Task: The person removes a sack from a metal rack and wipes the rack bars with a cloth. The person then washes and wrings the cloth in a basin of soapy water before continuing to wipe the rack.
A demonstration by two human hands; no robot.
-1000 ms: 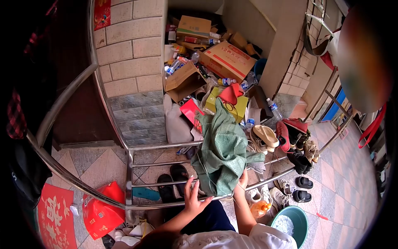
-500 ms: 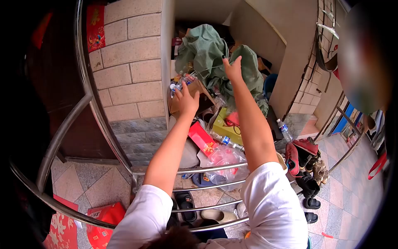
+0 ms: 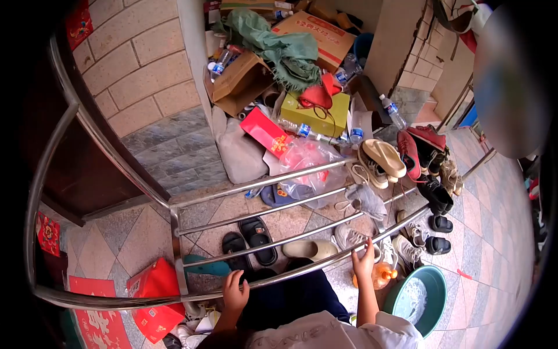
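My left hand [image 3: 235, 289] is at the front bar of the metal shoe rack [image 3: 273, 279], fingers loosely bent and apart, holding nothing. My right hand [image 3: 364, 259] is further right along the same bar, thumb and fingers apart; whether it presses on the bar I cannot tell. Beyond the rack, a crumpled green woven sack [image 3: 273, 43] lies over a flat cardboard box [image 3: 317, 35], near an open brown carton [image 3: 241, 81]. Beside them are a yellow-green box [image 3: 317, 113] with a red item [image 3: 321, 92] on it, and a red paper bag [image 3: 266, 132].
Black slippers [image 3: 258, 238], beige clogs [image 3: 311, 249] and several shoes [image 3: 410, 154] lie in and around the rack. A teal basin [image 3: 433, 296] with sudsy water and an orange bottle [image 3: 381, 274] stand at right. Plastic bottles [image 3: 394, 110] and a clear bag [image 3: 314, 174] lie ahead.
Both my hands have drawn back from the pile to the rack's front bar. The green sack, bulging high before, has dropped flatter, uncovering the cardboard box. The view has tilted down.
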